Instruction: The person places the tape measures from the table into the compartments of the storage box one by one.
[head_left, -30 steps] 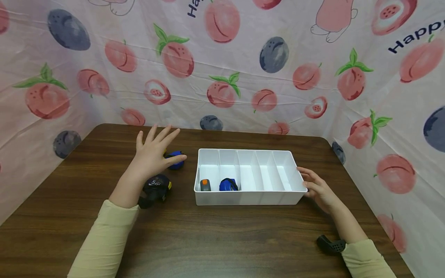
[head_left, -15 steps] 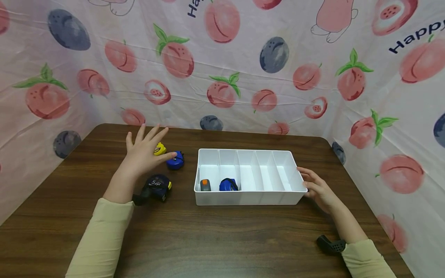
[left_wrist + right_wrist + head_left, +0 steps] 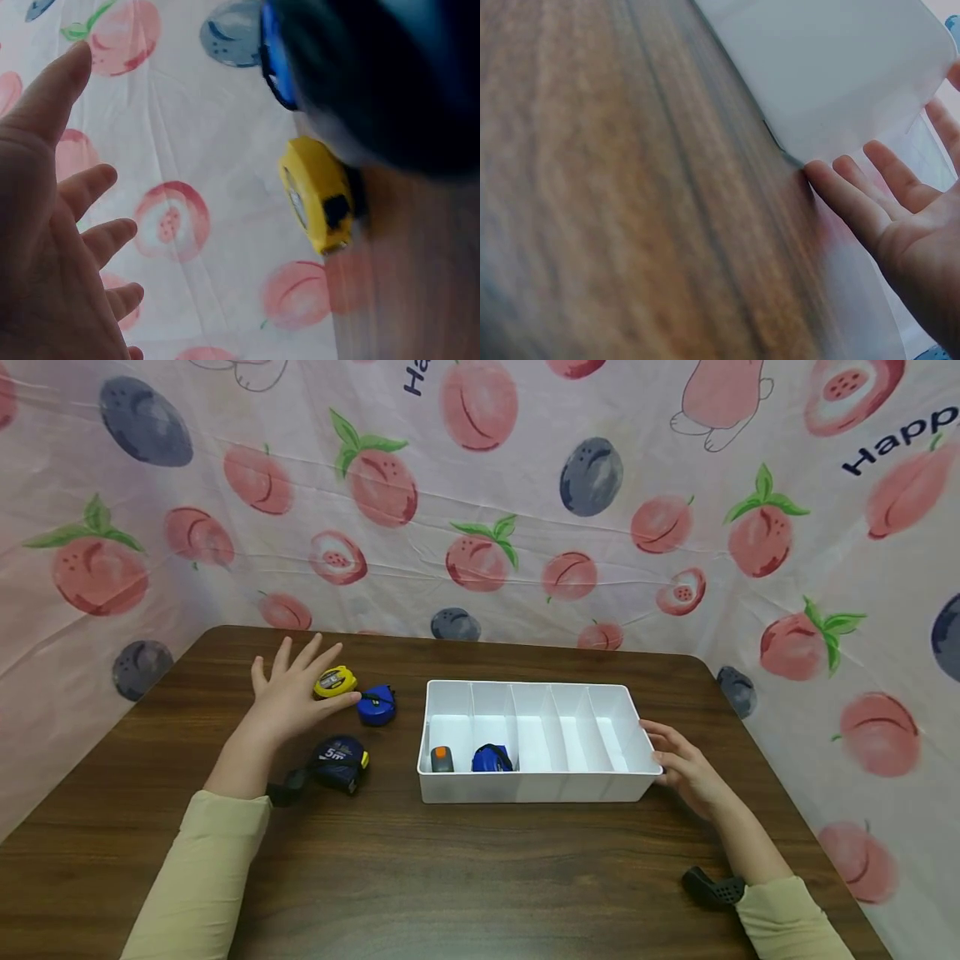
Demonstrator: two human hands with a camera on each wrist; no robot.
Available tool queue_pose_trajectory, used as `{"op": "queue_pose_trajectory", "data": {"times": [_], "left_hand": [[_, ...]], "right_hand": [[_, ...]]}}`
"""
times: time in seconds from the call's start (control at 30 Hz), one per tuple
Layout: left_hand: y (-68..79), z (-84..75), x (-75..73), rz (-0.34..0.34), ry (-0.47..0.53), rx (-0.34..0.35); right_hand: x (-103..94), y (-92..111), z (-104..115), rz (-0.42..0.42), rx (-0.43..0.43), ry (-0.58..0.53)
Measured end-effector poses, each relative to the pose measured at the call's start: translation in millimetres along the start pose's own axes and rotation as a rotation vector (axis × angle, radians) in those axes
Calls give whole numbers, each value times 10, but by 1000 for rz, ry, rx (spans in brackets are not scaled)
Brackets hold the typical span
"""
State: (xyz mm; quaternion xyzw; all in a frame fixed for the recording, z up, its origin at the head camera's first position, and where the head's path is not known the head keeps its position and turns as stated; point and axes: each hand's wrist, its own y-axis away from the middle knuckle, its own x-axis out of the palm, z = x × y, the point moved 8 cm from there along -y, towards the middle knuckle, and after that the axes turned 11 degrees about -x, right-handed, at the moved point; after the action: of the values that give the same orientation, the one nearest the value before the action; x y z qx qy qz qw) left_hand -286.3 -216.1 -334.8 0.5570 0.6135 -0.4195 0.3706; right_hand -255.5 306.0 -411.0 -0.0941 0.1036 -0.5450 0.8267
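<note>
Within the left hand (image 3: 288, 702) nothing is held: its fingers are spread wide, and the thumb is stretched well away from them. In the gap between thumb and fingers, a yellow tape measure (image 3: 335, 682) is seen on the table (image 3: 480, 877). Just by the thumb tip a blue tape measure (image 3: 377, 706) is placed; whether it is touched cannot be told. Nearer the body, just right of the left wrist, a dark tape measure (image 3: 340, 763) is left lying.

Farther to the right, a white tray (image 3: 534, 787) is met at its right end by the right hand (image 3: 690, 775). Its fingers are extended, not wrapped round anything, with fingertips rested against the end wall.

Inward from that hand, the tray is divided into five compartments. In the one farthest from the right hand, a grey and orange object (image 3: 442, 761) is stood; in the next, a second blue tape measure (image 3: 491, 758) is lodged.

By what is shown, the work may be judged under halfway done: two compartments are seen to be filled, while three tape measures around the left hand are outside the tray. If these are meant for it, all three are left to be placed.
</note>
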Motion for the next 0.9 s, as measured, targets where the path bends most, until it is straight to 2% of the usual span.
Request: {"op": "queue_pose_trajectory", "data": {"times": [0.17,0.37,0.9], "left_hand": [[4,122,10,10,-7,-2],[-64,258,37,37,-6,2],[-283,465,80,74,202,-2]], "right_hand": [[-8,0,5,-15,11,2],[-4,-10,26,-13,9,2],[-4,-10,12,-7,11,-2]]}}
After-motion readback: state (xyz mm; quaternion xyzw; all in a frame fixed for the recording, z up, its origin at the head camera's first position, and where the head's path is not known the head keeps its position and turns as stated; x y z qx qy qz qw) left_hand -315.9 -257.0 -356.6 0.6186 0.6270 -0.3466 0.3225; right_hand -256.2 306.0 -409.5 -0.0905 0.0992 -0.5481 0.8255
